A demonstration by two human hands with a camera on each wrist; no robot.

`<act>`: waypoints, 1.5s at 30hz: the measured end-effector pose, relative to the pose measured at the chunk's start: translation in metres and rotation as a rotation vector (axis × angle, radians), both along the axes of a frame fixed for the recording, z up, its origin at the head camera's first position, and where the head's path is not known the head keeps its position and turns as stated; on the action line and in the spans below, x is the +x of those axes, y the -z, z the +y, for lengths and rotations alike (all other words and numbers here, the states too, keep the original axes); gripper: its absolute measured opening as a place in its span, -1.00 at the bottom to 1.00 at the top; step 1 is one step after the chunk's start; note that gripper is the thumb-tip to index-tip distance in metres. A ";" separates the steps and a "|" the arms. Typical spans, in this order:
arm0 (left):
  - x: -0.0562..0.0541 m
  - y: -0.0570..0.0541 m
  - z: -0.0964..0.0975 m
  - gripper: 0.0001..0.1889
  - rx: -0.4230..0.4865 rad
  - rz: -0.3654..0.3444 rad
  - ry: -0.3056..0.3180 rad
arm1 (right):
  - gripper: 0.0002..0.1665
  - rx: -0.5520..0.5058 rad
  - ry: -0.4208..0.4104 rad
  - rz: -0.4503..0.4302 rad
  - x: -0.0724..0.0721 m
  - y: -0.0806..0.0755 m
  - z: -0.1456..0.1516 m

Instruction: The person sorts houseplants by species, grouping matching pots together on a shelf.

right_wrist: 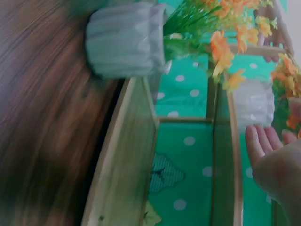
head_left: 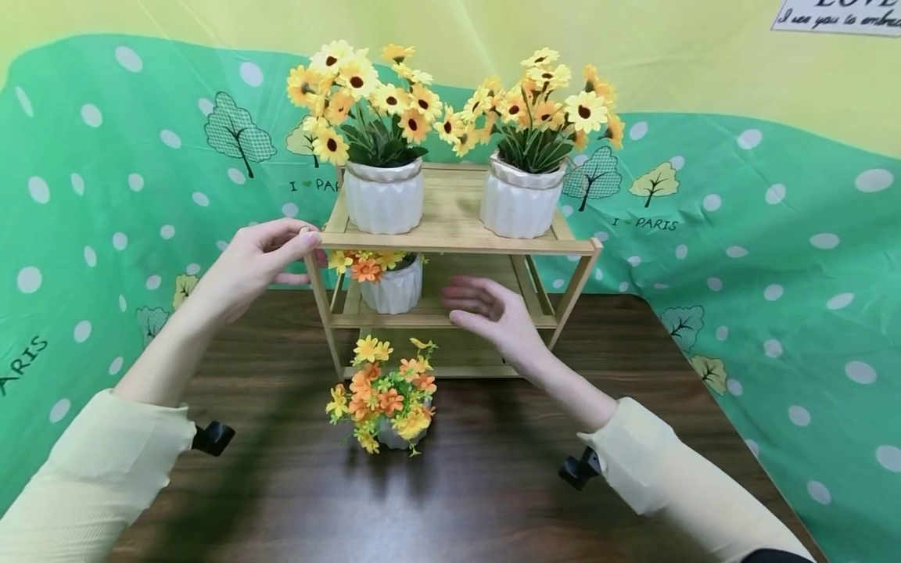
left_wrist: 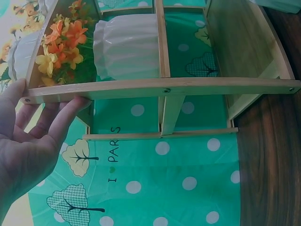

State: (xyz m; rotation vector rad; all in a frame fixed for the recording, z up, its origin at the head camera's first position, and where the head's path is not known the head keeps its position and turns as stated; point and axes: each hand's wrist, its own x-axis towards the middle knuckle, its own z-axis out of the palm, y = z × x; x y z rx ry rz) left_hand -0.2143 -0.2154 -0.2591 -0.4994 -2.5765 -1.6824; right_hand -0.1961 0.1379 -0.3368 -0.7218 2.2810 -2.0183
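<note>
At the top left corner of a three-tier wooden shelf [head_left: 450, 320], my left hand [head_left: 263, 254] grips the frame. The left wrist view shows that thumb and fingers [left_wrist: 35, 134] around the upper end of the side post. My right hand [head_left: 493, 313] is in front of the middle tier with its fingers extended, holding nothing. Left of those fingers, a white pot [head_left: 394, 288] with orange and yellow flowers stands on that tier, its blooms partly hidden under the top board. Another pot of orange and yellow flowers [head_left: 387, 391] stands on the table before the shelf.
Two white pots of yellow daisies, the left one [head_left: 385, 195] and the right one [head_left: 522, 195], stand on the top tier. The dark wooden table [head_left: 493, 469] carries the shelf. Behind hangs a green and yellow cloth [head_left: 746, 234] with dots and trees.
</note>
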 end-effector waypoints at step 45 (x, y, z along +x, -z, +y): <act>-0.002 0.005 -0.002 -0.62 -0.079 0.097 0.035 | 0.06 0.192 -0.197 -0.240 0.042 0.127 -0.034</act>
